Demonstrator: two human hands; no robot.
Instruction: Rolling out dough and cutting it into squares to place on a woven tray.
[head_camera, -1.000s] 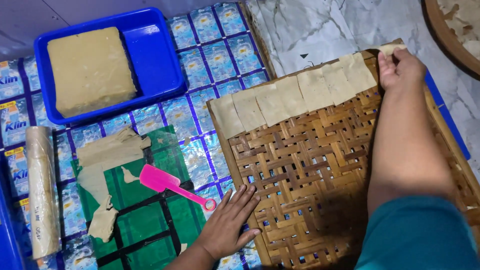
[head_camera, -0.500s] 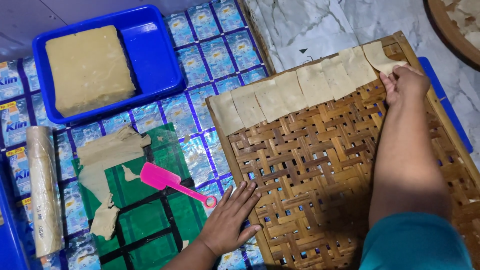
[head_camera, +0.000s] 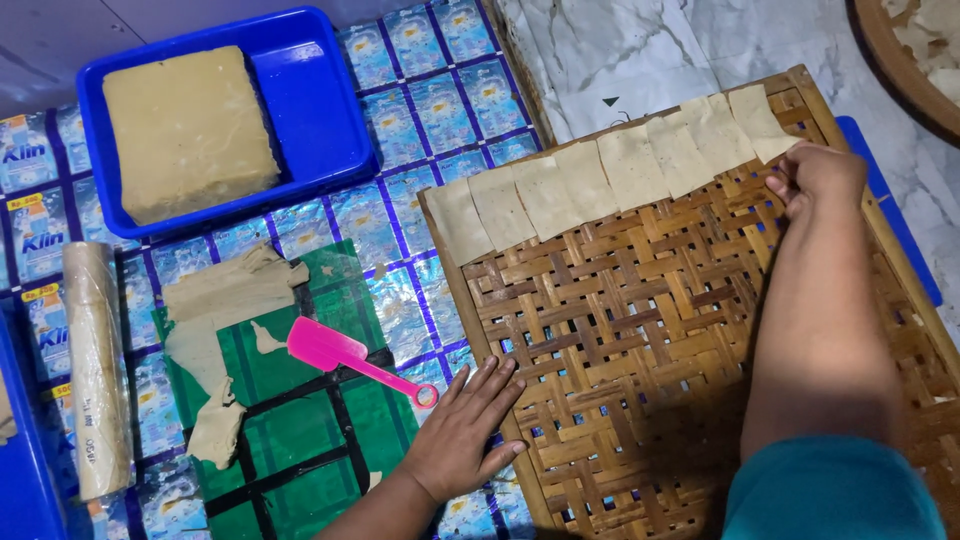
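Rolling pin (head_camera: 95, 375) far left, wrapped in plastic. Dough block (head_camera: 187, 132) in blue tray (head_camera: 325, 110) above. Dough scraps (head_camera: 225, 300) and pink scraper (head_camera: 345, 355) on green board (head_camera: 300, 430). Left hand (head_camera: 470, 430) flat, grip released, fingers spread on woven tray's (head_camera: 620, 380) near edge. Dough squares (head_camera: 610, 170) lined along tray's far edge. Right hand (head_camera: 815, 180) loosely curled just below last square (head_camera: 760, 120); grip on it cannot be told.

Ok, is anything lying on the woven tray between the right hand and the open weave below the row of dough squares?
Nothing visible. The right hand rests at the end dough square, and the bamboo tray below the row is bare weave. The left hand lies flat on its near-left edge.
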